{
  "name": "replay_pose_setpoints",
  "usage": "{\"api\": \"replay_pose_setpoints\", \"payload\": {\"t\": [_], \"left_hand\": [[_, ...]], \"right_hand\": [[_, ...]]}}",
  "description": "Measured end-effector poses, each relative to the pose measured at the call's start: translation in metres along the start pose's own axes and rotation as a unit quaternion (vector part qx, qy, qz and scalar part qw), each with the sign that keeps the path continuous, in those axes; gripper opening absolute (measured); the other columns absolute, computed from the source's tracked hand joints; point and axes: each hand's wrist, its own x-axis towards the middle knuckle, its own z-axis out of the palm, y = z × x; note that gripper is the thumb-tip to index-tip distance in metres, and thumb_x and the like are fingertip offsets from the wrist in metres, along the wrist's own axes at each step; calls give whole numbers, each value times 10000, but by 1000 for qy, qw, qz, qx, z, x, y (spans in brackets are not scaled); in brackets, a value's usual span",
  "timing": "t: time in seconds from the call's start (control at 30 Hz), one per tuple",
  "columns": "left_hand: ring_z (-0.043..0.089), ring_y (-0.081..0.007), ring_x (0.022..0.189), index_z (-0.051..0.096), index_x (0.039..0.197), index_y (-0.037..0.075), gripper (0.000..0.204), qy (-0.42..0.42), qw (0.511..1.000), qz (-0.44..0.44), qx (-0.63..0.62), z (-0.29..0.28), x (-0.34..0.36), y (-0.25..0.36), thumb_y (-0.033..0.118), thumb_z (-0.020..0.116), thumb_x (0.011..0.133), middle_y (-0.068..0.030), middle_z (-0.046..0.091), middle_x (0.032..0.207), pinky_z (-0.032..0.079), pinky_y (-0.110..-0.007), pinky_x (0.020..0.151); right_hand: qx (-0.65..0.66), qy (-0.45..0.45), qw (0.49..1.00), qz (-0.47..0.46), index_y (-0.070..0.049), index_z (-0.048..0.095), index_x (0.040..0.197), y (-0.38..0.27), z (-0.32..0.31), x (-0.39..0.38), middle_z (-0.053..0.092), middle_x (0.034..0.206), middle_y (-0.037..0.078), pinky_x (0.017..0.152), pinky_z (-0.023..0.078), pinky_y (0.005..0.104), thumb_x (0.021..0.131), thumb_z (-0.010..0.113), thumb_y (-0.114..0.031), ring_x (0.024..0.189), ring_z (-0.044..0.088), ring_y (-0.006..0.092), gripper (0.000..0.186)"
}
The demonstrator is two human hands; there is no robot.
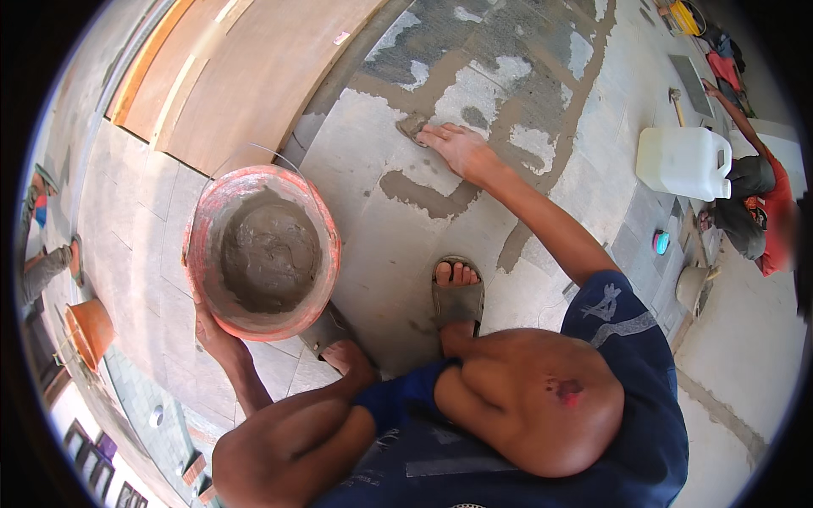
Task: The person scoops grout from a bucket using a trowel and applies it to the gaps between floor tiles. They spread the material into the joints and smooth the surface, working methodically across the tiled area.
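Note:
My left hand (218, 340) is closed on the lower left side of a red bucket (193, 245), its fingers partly hidden behind the wall. Wet grey mortar (271, 247) fills the bottom of the bucket, which is tipped toward me. Out ahead, my right hand (461, 151) grips a small flat mortar-smeared piece (412, 129), whose exact kind I cannot make out. That piece rests on the grey floor tiles (364, 152), at the edge of a smeared band of mortar (440, 85). More mortar (432, 196) lies in an L-shaped strip nearer me.
Wooden boards (246, 76) lie at far left. On the right stand a white jerrycan (682, 161), a hammer (676, 103) and a small turquoise object (660, 242). A co-worker in red (777, 212) crouches beyond. An orange bucket (89, 332) stands left, near another person's legs (51, 264).

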Motion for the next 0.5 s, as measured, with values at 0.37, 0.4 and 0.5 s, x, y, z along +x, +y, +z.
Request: {"api": "replay_pose_setpoints", "payload": {"t": [0.37, 0.4, 0.5], "left_hand": [[401, -32, 598, 565, 658, 68, 478, -8, 1000, 19, 6, -7, 23, -2, 422, 554, 978, 67, 502, 640, 343, -223, 540], [411, -40, 604, 572, 664, 57, 496, -15, 1000, 5, 15, -11, 23, -10, 447, 558, 970, 60, 503, 639, 352, -229, 548], [447, -46, 620, 589, 686, 48, 499, -35, 999, -13, -18, -26, 12, -21, 458, 555, 968, 51, 521, 646, 381, -232, 571]], "right_hand": [[182, 141, 967, 106, -82, 539, 1205, 17, -33, 10, 655, 972, 224, 759, 473, 465, 953, 465, -25, 888, 621, 435, 269], [156, 125, 970, 136, -68, 535, 1211, 19, -26, 10, 652, 1010, 237, 767, 474, 455, 968, 455, -46, 917, 622, 432, 257], [103, 118, 970, 186, -28, 522, 1244, 30, 15, 22, 640, 994, 256, 752, 461, 477, 964, 472, -82, 899, 612, 434, 290]]}}
